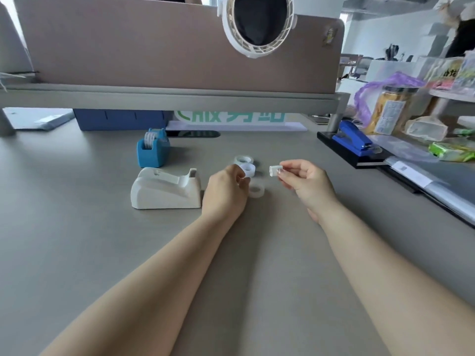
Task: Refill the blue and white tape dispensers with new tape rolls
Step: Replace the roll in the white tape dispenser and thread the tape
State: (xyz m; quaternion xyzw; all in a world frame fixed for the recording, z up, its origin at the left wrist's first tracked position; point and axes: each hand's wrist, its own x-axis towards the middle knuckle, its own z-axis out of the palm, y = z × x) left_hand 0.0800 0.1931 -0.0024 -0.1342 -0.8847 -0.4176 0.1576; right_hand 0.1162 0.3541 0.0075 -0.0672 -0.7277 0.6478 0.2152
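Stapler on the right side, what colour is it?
The stapler is blue; the head view, the only one here, shows it.

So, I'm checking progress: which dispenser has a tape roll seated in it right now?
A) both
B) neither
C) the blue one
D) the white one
C: a tape roll stands in the blue tape dispenser, while the white tape dispenser shows an empty cradle.

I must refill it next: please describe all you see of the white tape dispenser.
The white tape dispenser looks like matte plastic, with a rounded body, an open slot on top and a raised cutter at its right end. No roll shows in it. It stands upright on the grey desk, in front of the blue dispenser. The left hand is close beside it; contact is unclear.
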